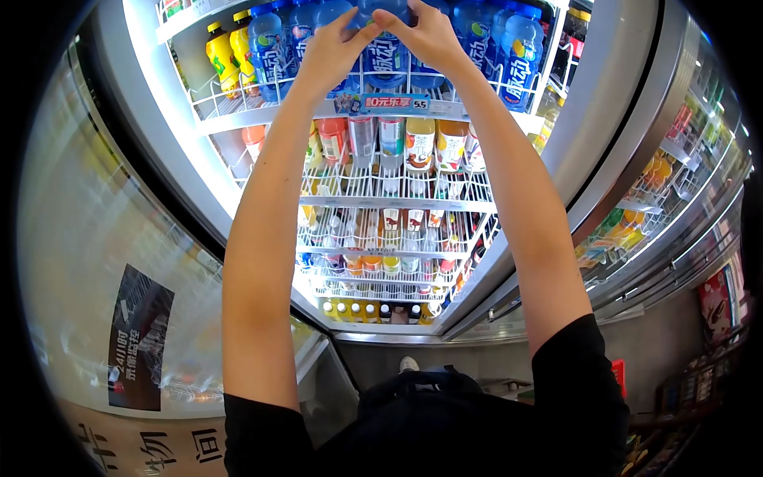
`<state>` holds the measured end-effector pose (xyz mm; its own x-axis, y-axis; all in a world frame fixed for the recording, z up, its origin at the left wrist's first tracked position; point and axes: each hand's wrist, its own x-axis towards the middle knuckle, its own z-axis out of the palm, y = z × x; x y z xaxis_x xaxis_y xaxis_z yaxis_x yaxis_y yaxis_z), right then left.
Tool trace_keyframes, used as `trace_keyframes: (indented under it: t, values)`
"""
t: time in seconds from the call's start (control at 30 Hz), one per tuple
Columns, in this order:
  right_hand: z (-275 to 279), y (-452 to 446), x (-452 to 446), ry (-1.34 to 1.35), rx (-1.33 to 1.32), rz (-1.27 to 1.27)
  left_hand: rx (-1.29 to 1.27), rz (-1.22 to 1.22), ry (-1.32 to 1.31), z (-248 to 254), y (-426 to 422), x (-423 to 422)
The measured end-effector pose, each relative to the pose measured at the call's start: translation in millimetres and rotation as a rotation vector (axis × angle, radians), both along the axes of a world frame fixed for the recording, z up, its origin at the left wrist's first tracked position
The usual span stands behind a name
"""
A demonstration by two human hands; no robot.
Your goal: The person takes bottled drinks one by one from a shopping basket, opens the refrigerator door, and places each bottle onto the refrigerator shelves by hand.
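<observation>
Both of my arms reach up into an open, lit drinks cooler. At the top edge, my left hand (338, 49) and my right hand (427, 38) close in from either side on a blue drink bottle (386, 63) in the front row. My thumbs nearly meet across its upper part. The bottle stands upright behind the wire rail of the shelf, and its cap is out of frame. Similar blue bottles (520, 60) stand to both sides. Some fingertips are cut off by the frame or hidden behind the bottle.
Yellow bottles (222, 60) stand at the shelf's left end. A price strip (385, 103) runs along the shelf front. Lower wire racks (397, 203) hold more drinks. An opened glass door (127, 215) is on the left; another cooler (660, 175) stands right. My shoe (408, 364) shows below.
</observation>
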<state>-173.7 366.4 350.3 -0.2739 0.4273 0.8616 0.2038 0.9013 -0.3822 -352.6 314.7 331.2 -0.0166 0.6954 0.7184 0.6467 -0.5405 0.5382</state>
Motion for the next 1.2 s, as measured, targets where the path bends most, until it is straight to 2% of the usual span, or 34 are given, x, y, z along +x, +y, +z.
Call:
trace_keyframes:
  t: [0.07, 0.13, 0.2, 0.27, 0.37, 0.43, 0.47, 0.53, 0.57, 0.67, 0.8, 0.87, 0.93, 1.0, 1.07, 1.2]
  values:
    - [0.1, 0.1, -0.5, 0.004, -0.002, 0.021, -0.038, 0.050, 0.004, -2.3, -3.0, 4.5]
    - [0.2, -0.1, 0.0, 0.003, -0.009, 0.014, 0.096, 0.104, -0.042, -9.5, 3.8, 6.1]
    - [-0.8, 6.7, -1.4, 0.008, -0.018, 0.022, 0.099, 0.107, -0.035, -12.2, 9.8, 2.7]
    - [-8.8, 32.5, -4.7, -0.039, 0.067, -0.119, 0.103, 0.105, -0.028, -11.8, 12.2, 4.1]
    - [-10.8, 33.0, -4.6, -0.034, 0.060, -0.139, 0.174, 0.058, -0.085, -19.3, 8.2, 11.9]
    - [-13.4, 31.1, -3.6, -0.032, 0.049, -0.135, 0.242, 0.103, -0.223, -24.9, 7.6, 19.2]
    - [-15.5, 29.9, -2.5, -0.062, 0.012, -0.214, 0.240, 0.101, -0.221, -29.1, 6.5, 22.8]
    - [-21.6, 34.7, -3.2, -0.089, -0.021, -0.293, 0.204, 0.289, -0.087, -36.7, 2.4, 30.5]
    - [-27.4, 40.1, -7.2, -0.057, -0.008, -0.328, 0.261, 0.327, -0.110, -38.4, 1.1, 35.0]
    - [-30.7, 57.5, -8.2, -0.004, 0.050, -0.341, 0.272, 0.314, -0.079, -40.5, 7.3, 30.3]
    - [-29.1, 56.6, -1.7, -0.056, -0.044, -0.268, 0.324, 0.298, -0.066, -48.3, 11.6, 33.4]
    - [-28.3, 50.7, 0.3, -0.097, -0.181, -0.187, 0.393, 0.293, -0.049, -53.7, 14.8, 33.9]
    - [-35.8, 53.9, -3.1, -0.052, -0.145, -0.202, 0.519, 0.349, 0.108, -54.6, 12.1, 36.4]
    - [-41.3, 49.7, -4.5, -0.003, -0.104, -0.221, 0.473, 0.355, 0.173, -55.8, 6.8, 36.2]
    - [-45.9, 39.7, -2.5, -0.099, -0.101, -0.265, 0.357, 0.401, 0.270, -55.7, 2.3, 34.9]
    - [-45.9, 26.7, -0.6, -0.166, -0.189, -0.225, 0.283, 0.348, 0.371, -62.8, -14.0, 34.3]
